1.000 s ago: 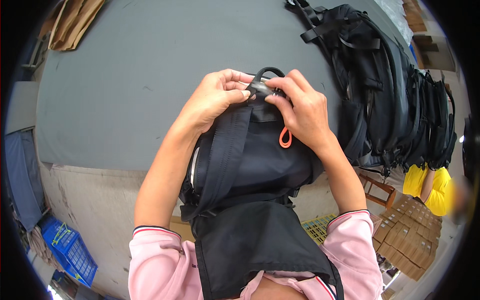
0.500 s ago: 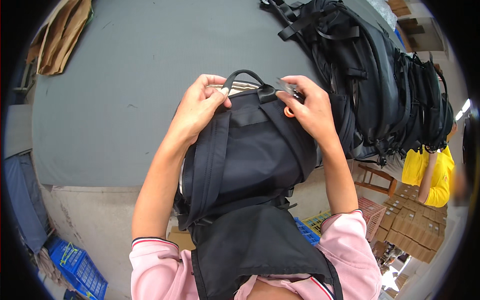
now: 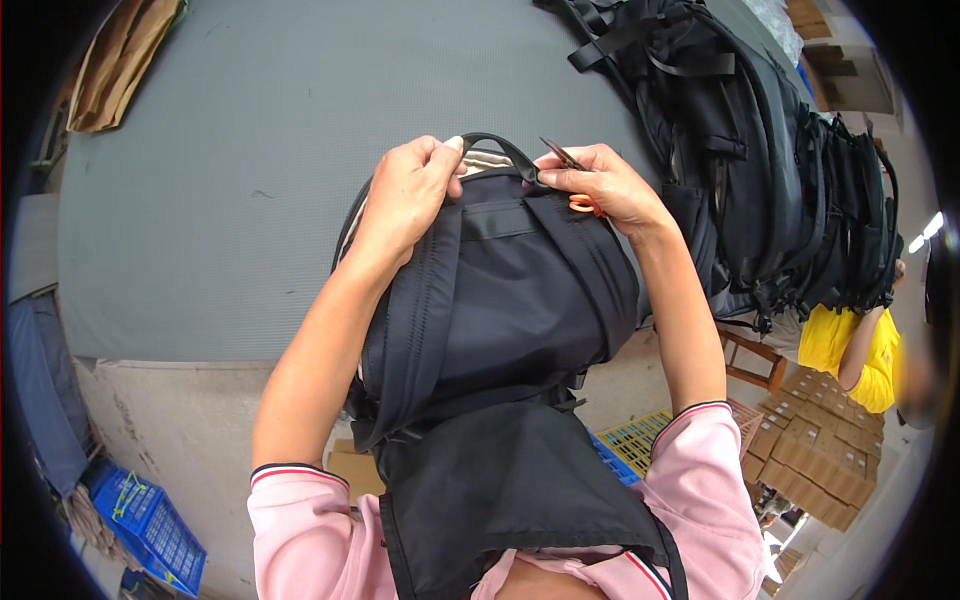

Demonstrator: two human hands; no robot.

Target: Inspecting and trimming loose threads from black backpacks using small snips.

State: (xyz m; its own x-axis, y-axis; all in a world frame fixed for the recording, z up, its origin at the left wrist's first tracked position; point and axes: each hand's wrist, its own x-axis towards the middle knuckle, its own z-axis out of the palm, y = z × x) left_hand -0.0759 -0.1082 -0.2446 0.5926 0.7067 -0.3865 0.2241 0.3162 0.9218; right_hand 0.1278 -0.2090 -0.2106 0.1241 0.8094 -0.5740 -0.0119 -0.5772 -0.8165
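Observation:
A black backpack lies against my front at the table's near edge, its top away from me. My left hand is closed, pinching one side of the backpack's black carry handle between thumb and fingers. Small thread snips with an orange finger ring rest in my closed right hand, blades pointing up and left. The thumb and forefinger of that hand also touch the handle's right end. Under the handle a strip of pale lining shows.
Several black backpacks are heaped along the right of the grey table. Brown paper lies at the far left. Below stand a blue crate and stacked cartons. A person in a yellow top is at the right.
My left hand has shifted up and right along the handle. My right hand has turned and moved slightly left, and the snips' blades now show more clearly.

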